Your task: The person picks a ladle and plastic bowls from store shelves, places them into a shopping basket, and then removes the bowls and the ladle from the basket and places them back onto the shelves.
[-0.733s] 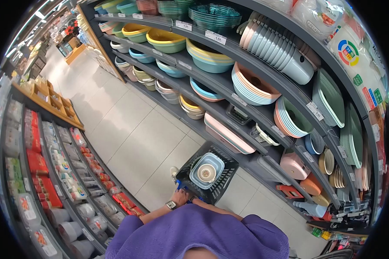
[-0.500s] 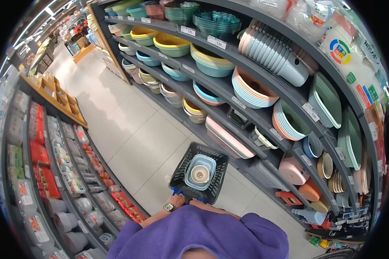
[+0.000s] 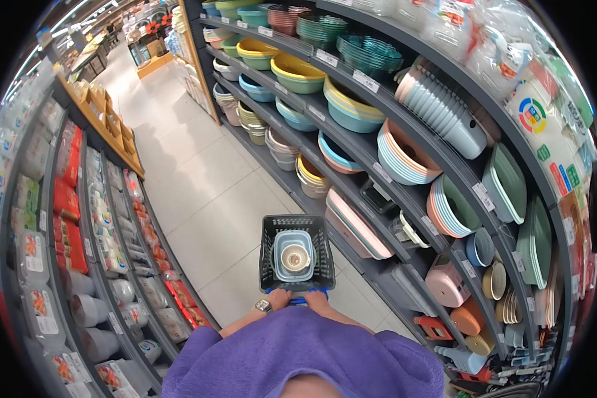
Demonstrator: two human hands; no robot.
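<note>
A black slatted shopping cart (image 3: 266, 233) stands in front of me on the tiled floor. Its blue handle (image 3: 299, 300) runs along the near side. My left hand (image 3: 280, 298), with a watch on the wrist, is closed around the handle's left part. Further right, my right hand (image 3: 316, 301) grips the same handle. In the cart lies a light blue rectangular basin (image 3: 284, 237), and a small round cream bowl (image 3: 296, 258) sits inside it. My purple top hides part of both forearms.
Along the right run dark shelves (image 3: 278, 154) with basins, buckets (image 3: 313, 179), colanders and green glass-like bowls (image 3: 370, 54). Left shelves hold packaged goods (image 3: 66, 192) and plastic cups (image 3: 89, 310). A wooden rack (image 3: 106, 126) ends the left row. The tiled aisle (image 3: 199, 179) leads forward between them.
The cart has straightened from its slant to face along the aisle. The shelves have shifted to the right in view. Both hands stay on the handle, and more of my right hand shows.
</note>
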